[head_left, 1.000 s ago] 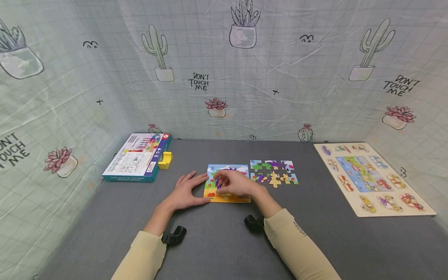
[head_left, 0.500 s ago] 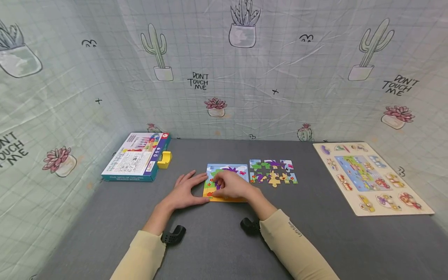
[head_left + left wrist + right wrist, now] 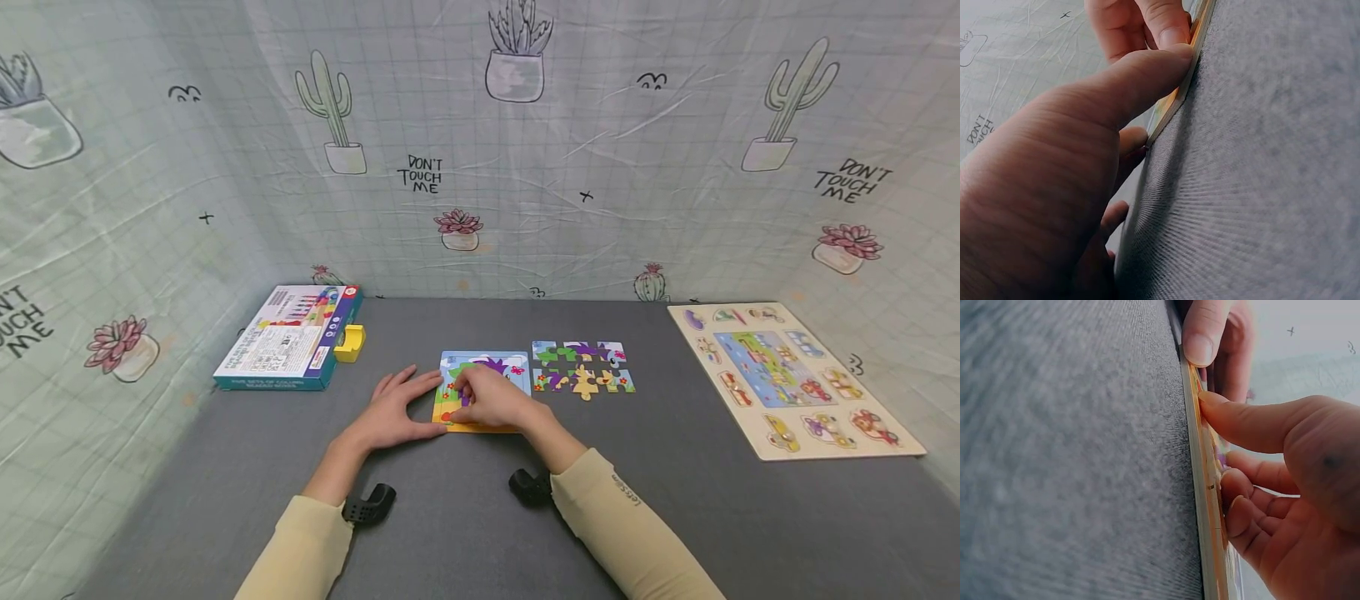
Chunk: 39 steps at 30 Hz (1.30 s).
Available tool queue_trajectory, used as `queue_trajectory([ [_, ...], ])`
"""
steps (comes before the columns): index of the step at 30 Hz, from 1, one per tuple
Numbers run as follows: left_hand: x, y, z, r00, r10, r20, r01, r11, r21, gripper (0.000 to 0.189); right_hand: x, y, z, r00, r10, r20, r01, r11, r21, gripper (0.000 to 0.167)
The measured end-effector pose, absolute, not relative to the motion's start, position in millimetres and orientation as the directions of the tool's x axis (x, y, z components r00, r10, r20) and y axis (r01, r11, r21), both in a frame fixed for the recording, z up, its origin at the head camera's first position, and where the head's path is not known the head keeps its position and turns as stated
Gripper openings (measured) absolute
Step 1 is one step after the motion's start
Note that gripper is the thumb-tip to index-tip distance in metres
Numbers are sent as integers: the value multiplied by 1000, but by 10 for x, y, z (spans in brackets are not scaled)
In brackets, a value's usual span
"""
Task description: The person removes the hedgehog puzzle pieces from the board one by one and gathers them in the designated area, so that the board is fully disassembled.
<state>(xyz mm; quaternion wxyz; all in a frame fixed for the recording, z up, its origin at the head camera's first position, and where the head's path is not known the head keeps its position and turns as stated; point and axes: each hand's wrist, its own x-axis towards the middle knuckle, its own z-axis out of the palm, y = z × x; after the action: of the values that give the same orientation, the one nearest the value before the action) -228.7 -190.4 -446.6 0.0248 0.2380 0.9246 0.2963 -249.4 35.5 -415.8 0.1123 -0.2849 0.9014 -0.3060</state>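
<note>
A small cartoon jigsaw board (image 3: 517,363), blue at the top and orange along the bottom, lies flat on the grey table. Beside its left edge rests my left hand (image 3: 393,408), fingers spread; its thumb (image 3: 1166,59) touches the lower left corner. My right hand (image 3: 495,396) is bent over the board and covers much of its picture. In the right wrist view, the right thumb (image 3: 1235,419) presses the orange border while the other fingers curl against the board's face. I cannot tell whether a piece sits between them. Several loose jigsaw pieces (image 3: 585,380) lie in two rows to the right.
At the far left lies a flat blue and white box (image 3: 277,346), with a yellow block (image 3: 350,343) against its right side. A large wooden puzzle board (image 3: 772,433) with vehicle pictures lies at the right. A patterned cloth (image 3: 540,242) hangs behind the table.
My right hand has shifted slightly left over the jigsaw board, its thumb nearer the lower left corner. The left hand and the loose pieces stay in place.
</note>
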Motion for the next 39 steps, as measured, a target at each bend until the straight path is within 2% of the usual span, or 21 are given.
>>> queue_trajectory([
  [6,-2300,-1911,-4477,-882,459,108,435,703,563,80,-2493,367,-4159,-811,-585,6,-445,612,-654,37],
  [15,-2314,-1914,-4481,-878,466,106,440,704,558,81,-2482,390,-4151,-833,-552,42,-416,573,-706,25],
  [27,-2306,-1930,-4487,-882,459,108,434,702,565,79,-2488,374,-4160,-827,-554,93,-426,510,-748,14],
  [39,-2293,-1906,-4466,-884,459,91,425,707,565,79,-2503,501,-4069,-844,-529,89,-343,406,-847,18],
])
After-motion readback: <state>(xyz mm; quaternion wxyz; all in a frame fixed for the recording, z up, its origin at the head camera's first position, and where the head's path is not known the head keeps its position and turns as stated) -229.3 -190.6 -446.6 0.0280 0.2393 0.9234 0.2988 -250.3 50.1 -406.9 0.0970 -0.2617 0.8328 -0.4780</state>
